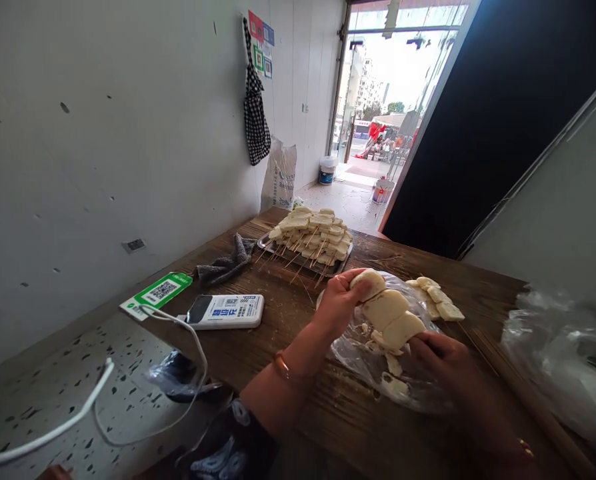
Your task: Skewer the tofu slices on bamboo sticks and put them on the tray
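Above the table I hold a row of pale steamed bun slices (387,310) joined side by side. My left hand (341,300) is closed on the upper left end, its thumb lying on the first slice. My right hand (443,355) pinches the lower right end; whether a skewer is in its fingers is hidden. Below them a clear plastic bag (408,393) lies spread out, with broken bits of bun (394,385) on it. Beyond my hands, a metal tray (264,243) bears a stacked pile of skewered bun slices (315,230), their thin sticks pointing toward me.
More bun slices (435,299) lie at the right beside thin sticks (478,347). Crumpled plastic (553,360) sits at the right edge. A grey cloth (228,263), a white device (231,311) with a cable (201,347) and a green code card (161,291) occupy the left side.
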A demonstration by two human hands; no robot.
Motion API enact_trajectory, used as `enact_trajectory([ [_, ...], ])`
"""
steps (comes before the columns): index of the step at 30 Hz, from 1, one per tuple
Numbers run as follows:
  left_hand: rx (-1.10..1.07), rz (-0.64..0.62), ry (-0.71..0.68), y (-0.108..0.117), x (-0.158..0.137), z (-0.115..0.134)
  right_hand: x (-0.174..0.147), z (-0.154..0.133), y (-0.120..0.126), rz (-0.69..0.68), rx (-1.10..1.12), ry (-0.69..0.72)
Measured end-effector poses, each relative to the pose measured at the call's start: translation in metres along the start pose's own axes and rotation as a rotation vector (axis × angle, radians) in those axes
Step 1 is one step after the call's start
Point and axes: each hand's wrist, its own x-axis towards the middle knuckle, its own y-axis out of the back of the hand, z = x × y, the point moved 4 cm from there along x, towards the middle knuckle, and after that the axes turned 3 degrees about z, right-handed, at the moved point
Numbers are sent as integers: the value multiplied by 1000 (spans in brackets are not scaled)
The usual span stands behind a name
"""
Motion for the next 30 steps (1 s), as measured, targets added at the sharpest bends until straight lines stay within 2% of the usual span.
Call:
enact_trajectory([
  [5, -55, -48, 18, -3, -2, -3, -2, 0, 2, 36, -32, -21],
  [11, 2, -19, -24, -3, -2, -4, -8, 1, -3, 53, -52, -84],
  [18, 19, -64, -5, -9, -6, -2, -6, -3, -4, 74, -101, -32],
  [30, 23, -61, 22, -13, -8, -3, -10, -17, -6, 110, -93, -30],
])
